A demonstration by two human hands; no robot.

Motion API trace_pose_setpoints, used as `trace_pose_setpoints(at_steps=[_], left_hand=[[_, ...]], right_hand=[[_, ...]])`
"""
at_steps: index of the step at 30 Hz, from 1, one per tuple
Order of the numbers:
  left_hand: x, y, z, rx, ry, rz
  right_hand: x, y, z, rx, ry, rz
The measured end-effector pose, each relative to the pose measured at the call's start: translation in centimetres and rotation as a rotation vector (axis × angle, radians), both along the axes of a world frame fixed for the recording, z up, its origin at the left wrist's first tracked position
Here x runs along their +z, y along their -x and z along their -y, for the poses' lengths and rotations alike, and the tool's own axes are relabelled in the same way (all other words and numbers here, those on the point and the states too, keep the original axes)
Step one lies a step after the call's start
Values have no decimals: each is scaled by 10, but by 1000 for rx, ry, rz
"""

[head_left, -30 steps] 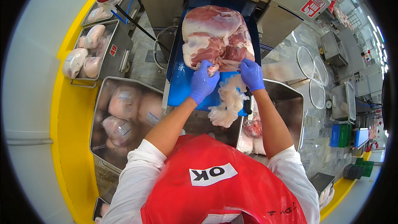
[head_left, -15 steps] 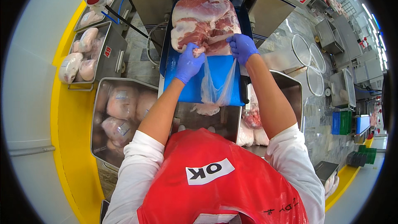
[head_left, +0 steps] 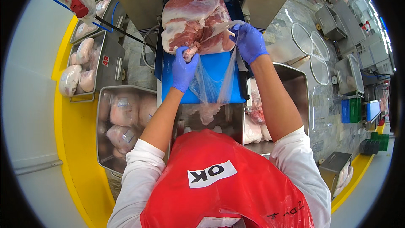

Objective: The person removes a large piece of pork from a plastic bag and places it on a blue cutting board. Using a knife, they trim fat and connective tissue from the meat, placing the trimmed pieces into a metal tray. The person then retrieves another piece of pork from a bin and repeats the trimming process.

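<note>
A large raw cut of meat (head_left: 192, 10), red with pale fat, lies on the blue board (head_left: 175, 86) in front of me. My left hand (head_left: 184, 69), in a purple glove, is closed around the knobby end at the cut's near side. My right hand (head_left: 249, 44), gloved alike, pinches clear plastic film (head_left: 225, 80). The film stretches from the meat to those fingers and hangs down over the board's near edge. At the board's right edge lies a knife with a black handle (head_left: 244, 83), close below my right hand.
Metal bins of wrapped meat stand to the lower left (head_left: 103, 143) and lower right (head_left: 306, 101) of the board. Another meat-filled cart (head_left: 110, 55) is farther left. A steel machine (head_left: 261, 6) rises behind the board. Wire hoops (head_left: 300, 38) stand to the right.
My right hand has drawn the film up and away from the meat, stretching it taut. My left hand keeps its hold on the meat's end. The whole view has shifted slightly.
</note>
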State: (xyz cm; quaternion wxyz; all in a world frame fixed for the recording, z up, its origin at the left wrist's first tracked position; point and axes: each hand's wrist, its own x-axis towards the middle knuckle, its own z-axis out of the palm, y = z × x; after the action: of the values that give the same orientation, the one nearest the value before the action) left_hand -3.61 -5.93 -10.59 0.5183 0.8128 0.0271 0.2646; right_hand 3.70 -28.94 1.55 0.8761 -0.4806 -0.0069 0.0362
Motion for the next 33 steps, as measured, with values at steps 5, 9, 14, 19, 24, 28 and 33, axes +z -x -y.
trace_pose_setpoints(at_steps=[5, 9, 14, 19, 24, 28, 33], left_hand=[[16, 22, 21, 195, -257, 108], [43, 17, 24, 311, -725, 286], [59, -44, 15, -232, -612, 185], [43, -55, 12, -306, -671, 130], [35, -61, 10, -210, -756, 26], [32, -62, 1, -182, -728, 75], [34, -65, -14, -279, -434, 2]], right_hand=[[-10, -3, 1, 158, -173, 48], [-11, -2, -7, 225, -289, 72], [-2, 5, -22, 132, -278, -11], [13, 6, -19, -83, -157, -221], [65, 24, 9, -125, -176, -261], [136, 49, 95, -38, -150, 46], [113, 72, 99, 4, -141, 124]])
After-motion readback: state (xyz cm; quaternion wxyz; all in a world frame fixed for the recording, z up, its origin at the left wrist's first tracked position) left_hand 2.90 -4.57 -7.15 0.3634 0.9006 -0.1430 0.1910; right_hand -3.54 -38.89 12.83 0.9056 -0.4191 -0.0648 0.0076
